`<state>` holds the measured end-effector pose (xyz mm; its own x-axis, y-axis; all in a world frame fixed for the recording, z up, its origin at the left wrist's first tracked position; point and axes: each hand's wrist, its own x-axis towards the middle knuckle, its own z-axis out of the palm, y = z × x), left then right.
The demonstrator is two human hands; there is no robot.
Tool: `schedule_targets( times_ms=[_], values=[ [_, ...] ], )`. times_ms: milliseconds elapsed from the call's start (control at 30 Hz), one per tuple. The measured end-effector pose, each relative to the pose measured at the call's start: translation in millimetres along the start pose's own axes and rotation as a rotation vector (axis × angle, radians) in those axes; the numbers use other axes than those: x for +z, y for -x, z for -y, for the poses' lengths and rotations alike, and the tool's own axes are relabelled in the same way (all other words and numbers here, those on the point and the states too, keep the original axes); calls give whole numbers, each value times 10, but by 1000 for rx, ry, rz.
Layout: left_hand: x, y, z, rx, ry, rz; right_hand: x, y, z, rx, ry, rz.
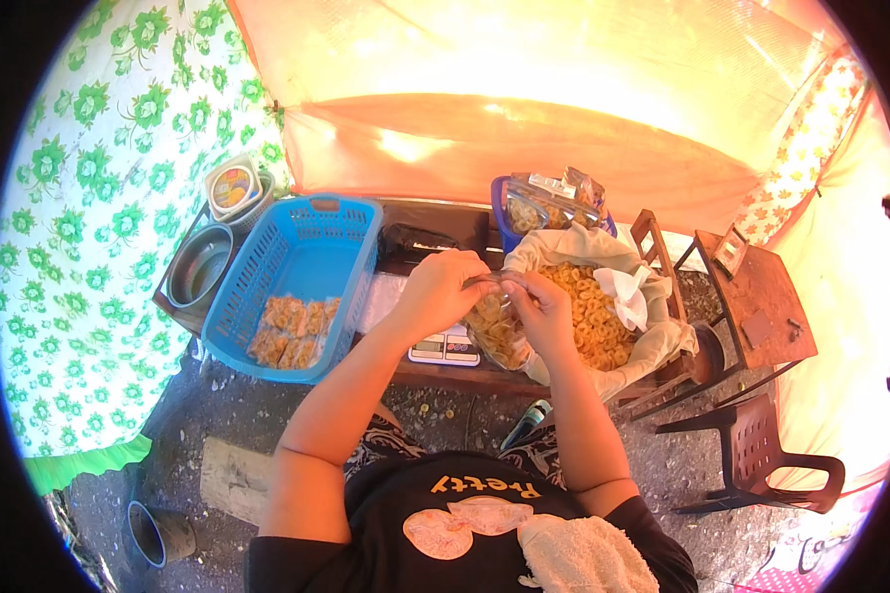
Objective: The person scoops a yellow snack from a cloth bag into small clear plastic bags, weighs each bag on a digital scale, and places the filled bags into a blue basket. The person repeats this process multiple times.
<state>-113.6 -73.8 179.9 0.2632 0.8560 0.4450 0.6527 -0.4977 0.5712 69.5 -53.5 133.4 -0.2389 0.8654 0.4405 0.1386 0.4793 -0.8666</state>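
In front of me my left hand (449, 289) and my right hand (541, 311) pinch the top edge of a clear plastic bag (493, 333). The bag hangs upright between them, with yellow ring-like chips or similar snacks inside. Just below my left hand, a white digital kitchen scale (445, 350) is partly covered by my arm and the bag. Close to my right hand, a cloth-lined container (530, 256) holds a heap of loose yellow snack rings (593, 326). A crumpled white piece of plastic or paper (627, 296) lies over the heap.
On the left, a blue plastic basket (297, 267) holds several filled packets (297, 326). Metal pots (200, 267) stand beyond it. A blue-purple bin (500, 215) of bagged snacks is behind the heap. To the right are a small wooden table (775, 296) and a brown plastic chair (756, 445).
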Motion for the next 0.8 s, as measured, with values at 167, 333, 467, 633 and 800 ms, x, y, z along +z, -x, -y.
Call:
schedule_targets(
  times_ms=[167,333,467,633,800],
  values=[
    [-34,-7,-64,181,-149,-74,-29,39,66,-126,63,-42],
    [-41,50,-74,224,-152,-74,-13,90,74,-183,12,-102],
    [29,154,-90,307,-251,-193,-17,130,89,-182,-19,-87],
    [19,216,-99,268,-225,-211,-98,142,174,-145,29,-85],
    [-13,177,-127,302,-140,-177,-160,131,254,-121,8,-97]
  ],
)
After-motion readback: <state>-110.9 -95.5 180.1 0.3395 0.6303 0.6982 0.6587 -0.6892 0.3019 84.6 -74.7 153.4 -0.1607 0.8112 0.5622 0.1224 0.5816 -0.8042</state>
